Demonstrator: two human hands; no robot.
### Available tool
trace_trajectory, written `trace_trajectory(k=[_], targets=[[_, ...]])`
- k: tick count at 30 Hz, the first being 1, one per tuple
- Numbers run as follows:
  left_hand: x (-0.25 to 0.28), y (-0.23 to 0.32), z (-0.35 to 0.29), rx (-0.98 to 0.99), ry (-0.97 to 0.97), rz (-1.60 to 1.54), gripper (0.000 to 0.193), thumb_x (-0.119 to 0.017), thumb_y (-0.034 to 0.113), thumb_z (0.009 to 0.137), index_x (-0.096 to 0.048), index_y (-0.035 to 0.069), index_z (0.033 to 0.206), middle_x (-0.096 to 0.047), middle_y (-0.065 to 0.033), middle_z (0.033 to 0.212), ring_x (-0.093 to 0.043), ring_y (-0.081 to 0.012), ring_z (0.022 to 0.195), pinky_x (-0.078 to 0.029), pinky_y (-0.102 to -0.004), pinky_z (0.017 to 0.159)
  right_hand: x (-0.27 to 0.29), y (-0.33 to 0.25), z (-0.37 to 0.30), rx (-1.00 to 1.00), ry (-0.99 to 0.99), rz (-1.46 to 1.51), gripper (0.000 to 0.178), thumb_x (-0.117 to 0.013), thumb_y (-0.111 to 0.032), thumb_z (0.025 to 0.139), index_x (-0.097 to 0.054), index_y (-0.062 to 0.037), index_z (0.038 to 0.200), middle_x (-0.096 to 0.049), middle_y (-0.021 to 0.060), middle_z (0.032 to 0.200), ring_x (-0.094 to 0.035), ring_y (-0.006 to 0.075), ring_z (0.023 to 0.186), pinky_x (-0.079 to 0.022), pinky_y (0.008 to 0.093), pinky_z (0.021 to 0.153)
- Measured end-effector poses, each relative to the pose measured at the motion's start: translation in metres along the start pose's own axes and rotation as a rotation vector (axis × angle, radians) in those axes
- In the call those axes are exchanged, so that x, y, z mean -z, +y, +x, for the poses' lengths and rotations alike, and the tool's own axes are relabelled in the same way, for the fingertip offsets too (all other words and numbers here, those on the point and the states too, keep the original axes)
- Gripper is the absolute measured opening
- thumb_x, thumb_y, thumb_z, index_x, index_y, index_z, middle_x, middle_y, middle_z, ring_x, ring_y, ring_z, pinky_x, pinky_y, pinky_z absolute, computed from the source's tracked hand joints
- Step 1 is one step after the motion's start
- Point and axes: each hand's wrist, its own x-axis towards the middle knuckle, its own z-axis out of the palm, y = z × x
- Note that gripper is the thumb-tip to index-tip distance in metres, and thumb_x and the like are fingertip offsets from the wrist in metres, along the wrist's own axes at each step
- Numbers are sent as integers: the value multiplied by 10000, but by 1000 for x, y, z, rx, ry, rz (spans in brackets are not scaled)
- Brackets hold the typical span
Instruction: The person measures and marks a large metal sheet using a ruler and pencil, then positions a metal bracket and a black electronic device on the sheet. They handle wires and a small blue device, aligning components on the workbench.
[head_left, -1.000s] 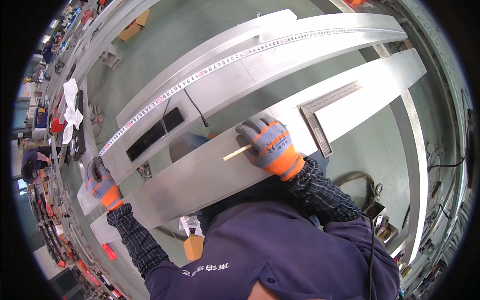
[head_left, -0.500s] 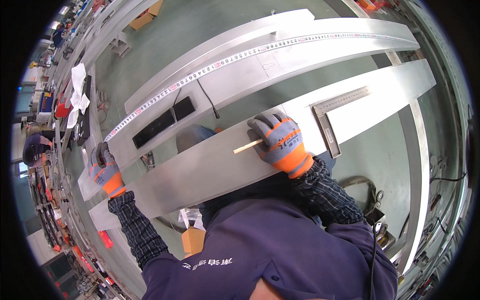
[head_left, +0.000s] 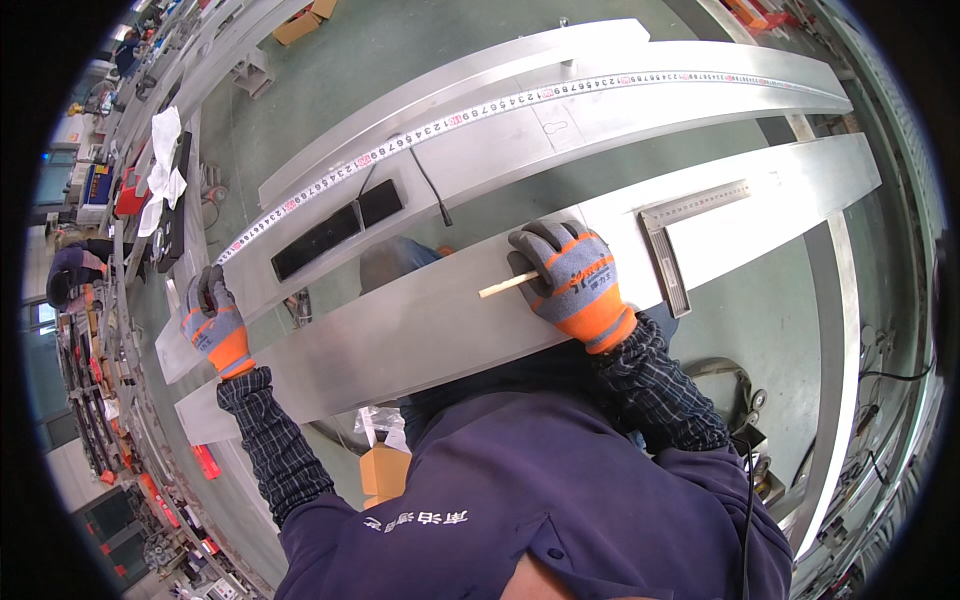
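Note:
My left hand (head_left: 215, 325), in a grey and orange glove, pinches the near-left end of a tape measure (head_left: 440, 126). The white tape runs lengthwise over the far metal beam (head_left: 510, 145). My right hand (head_left: 572, 282), gloved alike, rests on the nearer metal beam (head_left: 420, 325) with its fingers curled round a thin pale wooden stick, perhaps a pencil (head_left: 507, 286), whose end points left. To the right of that hand a steel try square (head_left: 662, 255) lies on the same beam. Faint lines and a small keyhole-shaped outline mark the far beam.
A black flat device (head_left: 318, 247) and a black cable (head_left: 428, 182) lie on the far beam. Another narrow profile (head_left: 450, 92) runs behind it. A metal rail (head_left: 838, 380) supports the beams at right. A cardboard box (head_left: 384, 470) stands below, and a person (head_left: 75, 272) is at far left.
The whole view has shifted slightly, so beams and tape appear a little to the right. Both hands keep their grip and stay at nearly the same places on the beams.

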Motion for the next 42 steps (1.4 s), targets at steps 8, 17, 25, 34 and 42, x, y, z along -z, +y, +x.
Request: trace_trajectory(k=[8, 17, 25, 34, 42], targets=[[-8, -16, -3, -76, 62, -50, 166, -707, 152, 1010, -754, 32, 1115, -716, -37, 876, -609, -96, 693, -512, -279, 649, 1, 0, -2, -9, -13, 21, 250, -732, -215, 901, -703, -104, 1122, -684, 90, 1063, -645, 329, 977, -533, 450, 812], [-5, -18, -1, 91, -28, -97, 225, -720, 174, 987, -762, 16, 1142, -755, -135, 1090, -724, -248, 939, -570, -383, 879, -7, 7, -6, -7, -13, 28, 268, -730, -203, 884, -698, -99, 1129, -676, 93, 1046, -642, 327, 966, -520, 458, 829], [-2, -13, 0, 80, -32, -72, 229, -704, 168, 993, -765, 26, 1162, -754, -130, 1106, -724, -232, 944, -572, -374, 868, -8, 10, -8, 14, -7, 13, 294, -737, -201, 868, -693, -98, 1140, -673, 101, 1053, -645, 331, 994, -519, 458, 852], [-1, -9, 1, -45, 10, -33, 216, -676, 141, 1002, -762, 20, 1159, -749, -100, 1043, -689, -187, 841, -558, -342, 784, -9, 8, -7, -12, -15, -2, 280, -730, -222, 885, -699, -106, 1138, -678, 86, 1053, -650, 323, 975, -523, 458, 819], [-1, -4, 0, 13, -6, -48, 222, -724, 175, 981, -768, 22, 1136, -753, -136, 1048, -713, -237, 853, -574, -375, 812, -9, 5, -6, -12, 1, -3, 260, -728, -224, 893, -706, -102, 1121, -677, 83, 1032, -642, 321, 979, -522, 452, 820]])
